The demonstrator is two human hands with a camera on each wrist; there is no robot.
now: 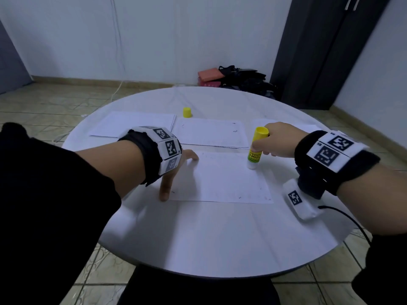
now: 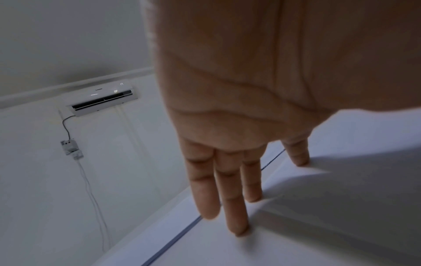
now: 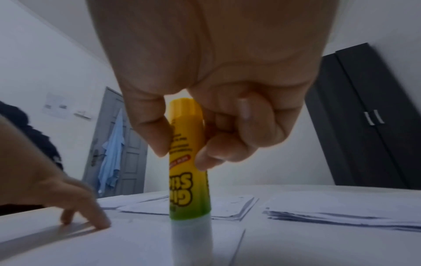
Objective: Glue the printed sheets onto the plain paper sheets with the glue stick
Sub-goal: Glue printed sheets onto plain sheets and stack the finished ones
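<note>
Your right hand pinches the glue stick between thumb and curled fingers, holding it nearly upright with its white tip down on the sheet at centre frame, near the sheet's upper right corner. Your left hand, fingers straight and spread, presses the sheet's left edge (holding nothing). The unglued paper runs leftward and toward the lower frame from the tip, so the stroke likely goes that way.

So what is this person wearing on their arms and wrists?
Black sleeves on both arms. Each wrist has a black fabric band carrying white panels printed with black square-code markers. A white-wrapped, tagged camera unit hangs under the right wrist, trailing a black cable.
</note>
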